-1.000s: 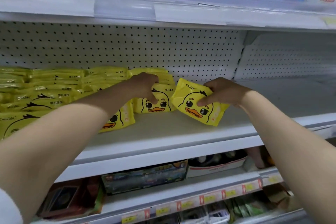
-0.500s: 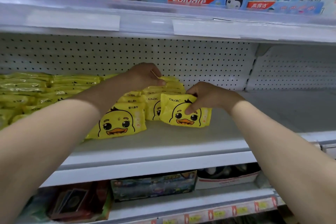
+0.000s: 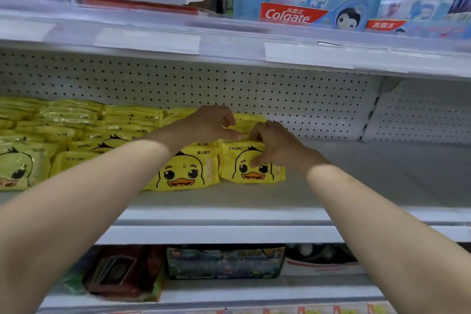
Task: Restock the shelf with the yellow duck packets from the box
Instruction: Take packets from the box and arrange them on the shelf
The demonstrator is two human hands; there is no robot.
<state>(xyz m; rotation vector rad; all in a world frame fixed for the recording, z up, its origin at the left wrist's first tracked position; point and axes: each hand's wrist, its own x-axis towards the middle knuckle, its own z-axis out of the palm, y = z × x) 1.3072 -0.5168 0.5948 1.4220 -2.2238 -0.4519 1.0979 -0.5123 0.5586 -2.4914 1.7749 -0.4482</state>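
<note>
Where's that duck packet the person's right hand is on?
In the head view, the yellow duck-faced plastic packet stands mid-frame on the white shelf under the right hand, ending the yellow row, with a matching duck packet on its left.

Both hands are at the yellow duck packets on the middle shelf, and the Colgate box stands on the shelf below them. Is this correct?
Not quite. In the head view the Colgate box stands on the shelf above them, not below. The left hand and right hand are indeed at the yellow duck packets on the middle shelf.
</note>
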